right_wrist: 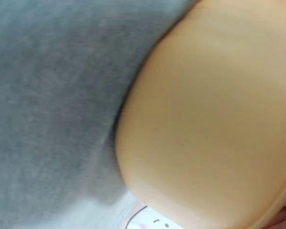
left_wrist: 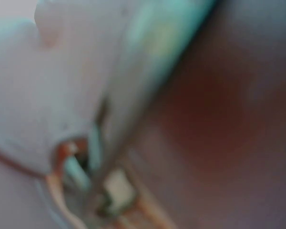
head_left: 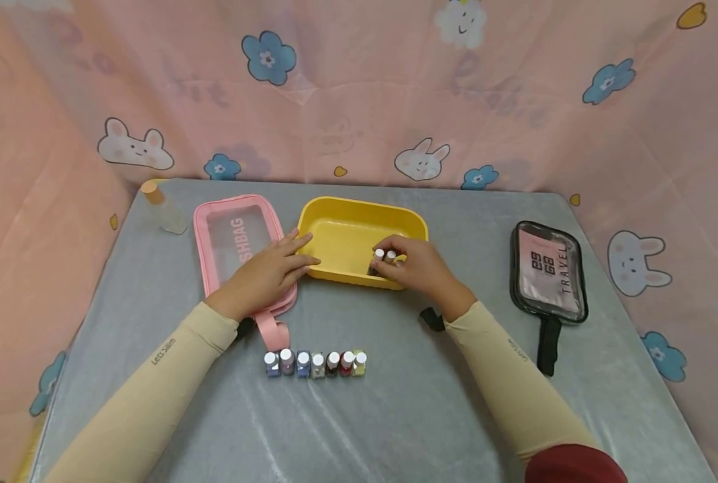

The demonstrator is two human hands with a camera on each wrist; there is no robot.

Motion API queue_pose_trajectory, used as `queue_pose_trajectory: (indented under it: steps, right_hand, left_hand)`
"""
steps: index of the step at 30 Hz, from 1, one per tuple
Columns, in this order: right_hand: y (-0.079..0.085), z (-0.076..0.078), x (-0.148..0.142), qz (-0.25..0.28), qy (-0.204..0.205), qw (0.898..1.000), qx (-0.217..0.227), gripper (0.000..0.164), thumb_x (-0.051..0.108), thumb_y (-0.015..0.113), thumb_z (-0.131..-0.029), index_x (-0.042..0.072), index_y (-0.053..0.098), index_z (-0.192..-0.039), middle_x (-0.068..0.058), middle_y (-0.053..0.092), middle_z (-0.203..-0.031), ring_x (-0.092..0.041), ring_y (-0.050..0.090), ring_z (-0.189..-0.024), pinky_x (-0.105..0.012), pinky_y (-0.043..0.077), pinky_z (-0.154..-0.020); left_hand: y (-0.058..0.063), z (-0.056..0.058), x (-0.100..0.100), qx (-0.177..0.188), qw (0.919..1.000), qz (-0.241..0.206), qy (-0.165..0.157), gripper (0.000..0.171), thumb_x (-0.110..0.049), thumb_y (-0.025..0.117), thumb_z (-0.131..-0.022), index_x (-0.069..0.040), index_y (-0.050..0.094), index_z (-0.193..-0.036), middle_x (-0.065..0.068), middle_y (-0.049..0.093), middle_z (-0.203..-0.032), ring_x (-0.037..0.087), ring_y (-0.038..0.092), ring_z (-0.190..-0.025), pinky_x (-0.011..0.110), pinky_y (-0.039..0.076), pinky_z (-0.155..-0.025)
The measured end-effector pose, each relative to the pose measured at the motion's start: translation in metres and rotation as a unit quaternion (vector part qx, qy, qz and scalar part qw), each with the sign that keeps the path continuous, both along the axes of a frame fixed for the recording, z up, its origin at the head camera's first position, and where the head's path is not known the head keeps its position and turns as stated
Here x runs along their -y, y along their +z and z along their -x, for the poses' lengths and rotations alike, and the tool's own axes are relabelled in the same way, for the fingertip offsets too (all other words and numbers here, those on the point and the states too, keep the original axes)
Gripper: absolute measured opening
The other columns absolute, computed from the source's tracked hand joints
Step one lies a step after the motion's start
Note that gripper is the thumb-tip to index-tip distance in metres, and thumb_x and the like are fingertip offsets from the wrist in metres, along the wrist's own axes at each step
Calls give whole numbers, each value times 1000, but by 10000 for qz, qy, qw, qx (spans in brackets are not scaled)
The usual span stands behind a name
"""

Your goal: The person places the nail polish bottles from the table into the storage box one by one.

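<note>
A yellow plastic basin (head_left: 341,240) stands at the middle of the table, its outer wall filling much of the right wrist view. My right hand (head_left: 422,268) reaches over its right front corner and pinches small nail polish bottles (head_left: 379,254) with white caps; at least two caps show, and fingers hide the rest. With fingers spread, my left hand (head_left: 268,272) lies over a pink clear-topped pouch (head_left: 203,235), its fingertips at the basin's left rim. Several more nail polish bottles (head_left: 318,365) stand in a row in front. The left wrist view is too blurred to read.
A clear bottle with a tan cap (head_left: 168,211) is at the back left. On the right lies a black-edged clear travel pouch (head_left: 546,268) with a black strap. Grey cloth (head_left: 455,416) covers the table, and a printed pink curtain (head_left: 347,87) hangs behind.
</note>
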State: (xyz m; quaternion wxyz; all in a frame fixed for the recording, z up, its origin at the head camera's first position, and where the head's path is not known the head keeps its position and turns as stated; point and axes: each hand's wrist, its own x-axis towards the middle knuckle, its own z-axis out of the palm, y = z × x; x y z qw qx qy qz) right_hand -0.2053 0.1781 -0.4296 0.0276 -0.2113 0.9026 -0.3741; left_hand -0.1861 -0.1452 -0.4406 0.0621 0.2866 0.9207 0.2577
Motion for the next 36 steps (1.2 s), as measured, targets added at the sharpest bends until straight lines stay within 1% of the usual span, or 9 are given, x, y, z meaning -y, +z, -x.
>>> queue_pose_trajectory:
  steps: [5,9,12,16,18,20,25,30,36]
  right_hand:
    - [-2,0,0,-190,90,9996,206,24,23,85,-94,10,77,-112,0,71,-97,-21,61,-89,-37,58,-79]
    - [4,-1,-3,-209,22,9994,266,37,28,85,-95,9,74,-125,-4,73,-115,-24,63,-103,-41,58,-90]
    - [14,-10,-3,-69,-238,9996,164,44,31,84,-95,9,72,-131,-6,72,-129,-31,65,-102,-47,59,-86]
    - [27,-29,-5,608,-239,9965,-525,39,19,86,-92,7,74,-127,-8,73,-127,-35,68,-104,-55,57,-91]
    - [29,-39,-5,1018,102,9902,-952,39,9,88,-88,5,75,-124,-8,75,-123,-32,68,-116,-55,54,-102]
    - [27,-51,-5,1382,546,9812,-1235,42,0,89,-83,3,75,-123,-9,76,-121,-29,69,-116,-48,53,-105]
    - [10,-87,1,1688,1343,9677,-1303,43,4,93,-81,4,76,-121,-8,77,-120,-25,71,-116,-33,52,-107]
    - [-13,-116,11,1476,1507,9740,-821,42,8,95,-80,4,78,-118,-4,78,-117,-21,72,-111,-34,57,-99]
    - [-34,-130,17,1315,1549,9790,-169,42,13,97,-79,7,80,-117,1,78,-113,-15,72,-105,-33,59,-93]
  left_hand:
    - [0,0,0,-73,10000,-18,-23,35,-28,57,-112,-18,69,-143,6,33,-171,25,14,-162,53,18,-128]
    - [-1,1,0,-130,9999,-16,-30,35,-28,57,-112,-17,70,-143,6,34,-171,26,15,-162,53,18,-128]
    - [-1,0,0,-75,10000,-20,-19,35,-28,56,-112,-17,69,-143,5,33,-171,26,14,-162,53,17,-128]
    - [-1,0,-1,-3,10000,-41,-18,35,-27,56,-112,-16,69,-144,5,32,-172,25,13,-162,52,16,-129]
    - [-1,0,-1,-10,10000,-54,-16,35,-27,56,-112,-16,69,-144,6,33,-171,25,14,-162,52,17,-129]
    - [-1,0,-1,-28,10000,-73,-27,35,-26,57,-112,-16,69,-143,6,33,-171,26,15,-162,52,17,-129]
    - [0,-1,-1,-58,9999,-73,-60,34,-24,58,-112,-15,70,-142,8,33,-171,29,15,-162,53,17,-129]
    - [0,0,-1,-81,9999,-26,-63,35,-25,58,-112,-15,69,-143,8,33,-171,27,14,-162,53,17,-128]
    - [0,0,-1,-54,10000,12,-18,35,-27,57,-112,-17,69,-144,6,32,-172,26,14,-162,52,17,-129]
